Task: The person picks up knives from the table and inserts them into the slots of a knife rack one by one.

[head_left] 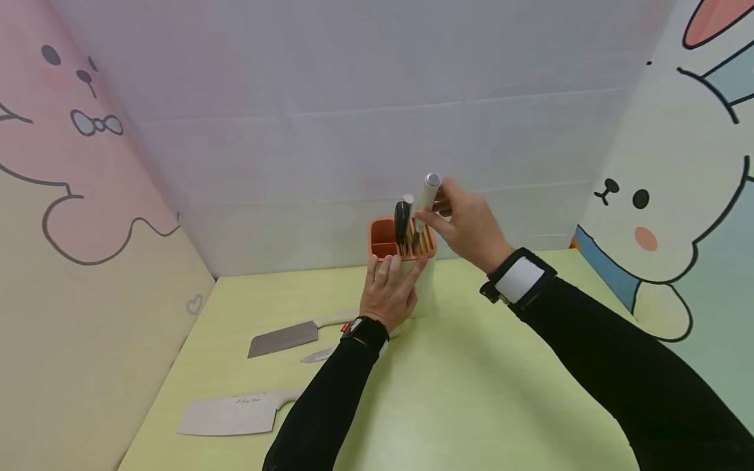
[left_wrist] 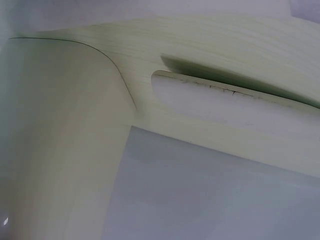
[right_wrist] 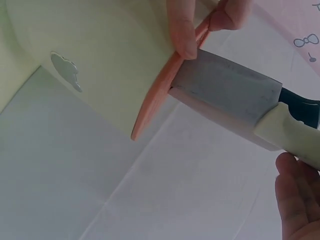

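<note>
My right hand (head_left: pixel 470 226) holds a white-handled knife (head_left: pixel 429 196) by its handle, above a white knife holder (head_left: pixel 423 291) with an orange slotted top. In the right wrist view its broad blade (right_wrist: pixel 230 90) reaches down to the orange rim (right_wrist: pixel 152 102); the tip is hidden inside. My left hand (head_left: pixel 389 288) rests against the holder's front, its fingers straight and touching the rim. Another white-handled knife (head_left: pixel 408 199) and a black-handled tool (head_left: pixel 402 222) stand in the slots. The left wrist view shows the holder's pale wall (left_wrist: pixel 60 130) and a white handle (left_wrist: pixel 225 100) beside it.
Left of the holder on the yellow-green table (head_left: pixel 501 392) lie a cleaver (head_left: pixel 285 339), a small knife (head_left: pixel 318 355) and a larger cleaver (head_left: pixel 230 415). My left forearm passes over their handle side. A pale wall (head_left: pixel 283 163) rises behind the holder.
</note>
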{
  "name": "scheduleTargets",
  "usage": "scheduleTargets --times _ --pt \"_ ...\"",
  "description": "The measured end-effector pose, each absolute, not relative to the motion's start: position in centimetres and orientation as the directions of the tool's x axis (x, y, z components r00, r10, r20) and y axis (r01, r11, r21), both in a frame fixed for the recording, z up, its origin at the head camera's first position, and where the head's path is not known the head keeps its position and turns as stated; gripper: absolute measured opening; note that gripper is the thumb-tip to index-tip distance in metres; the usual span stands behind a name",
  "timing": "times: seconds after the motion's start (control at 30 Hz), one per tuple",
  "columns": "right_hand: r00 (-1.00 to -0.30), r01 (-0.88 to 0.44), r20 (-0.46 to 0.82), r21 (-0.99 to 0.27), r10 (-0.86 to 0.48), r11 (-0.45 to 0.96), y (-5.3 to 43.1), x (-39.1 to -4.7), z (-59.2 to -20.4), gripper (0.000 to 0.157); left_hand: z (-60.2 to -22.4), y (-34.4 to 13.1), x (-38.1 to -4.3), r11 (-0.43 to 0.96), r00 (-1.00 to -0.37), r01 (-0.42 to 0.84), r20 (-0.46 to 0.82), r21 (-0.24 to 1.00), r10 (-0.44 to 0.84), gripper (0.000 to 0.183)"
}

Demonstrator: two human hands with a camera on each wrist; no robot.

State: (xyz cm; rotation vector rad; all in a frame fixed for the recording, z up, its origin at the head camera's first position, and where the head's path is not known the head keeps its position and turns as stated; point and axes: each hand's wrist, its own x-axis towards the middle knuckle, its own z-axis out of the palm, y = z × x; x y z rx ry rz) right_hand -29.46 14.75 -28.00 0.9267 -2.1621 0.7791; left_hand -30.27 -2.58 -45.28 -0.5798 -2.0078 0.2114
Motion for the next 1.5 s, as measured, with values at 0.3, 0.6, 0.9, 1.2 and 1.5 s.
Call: scheduleTargets --times 0.3,0.6,0.9,1.2,1.5 --pt "-0.593 -0.756 0.704 -0.319 -0.390 0.572 14.5 -30.0 -29.8 0.039 -45.1 -2.5 -30.3 0.872 -0.389 0.282 0.783 -0.400 0.484 0.061" --pt "-0.629 -0.734 0.683 -0.362 -0.373 0.574 14.0 -30.6 -31.2 0.037 -45.1 -2.5 -30.3 0.871 -0.365 0.285 0.795 -0.400 0.484 0.060" --pt "-0.645 -0.725 0.675 -0.392 -0.358 0.566 13.7 -31.0 -32.9 0.035 -45.2 -2.7 -30.3 0.873 -0.371 0.290 0.795 -0.392 0.480 0.060" --pt "-0.650 -0.727 0.667 -0.406 -0.364 0.553 13.7 -31.3 -33.9 0.033 -45.5 -2.7 -30.6 0.870 -0.340 0.297 0.808 -0.393 0.481 0.060" --pt "-0.707 -0.688 0.612 -0.477 -0.356 0.546 13.4 -31.7 -34.1 0.037 -45.4 -2.7 -31.1 0.873 -0.321 0.293 0.819 -0.391 0.475 0.062"
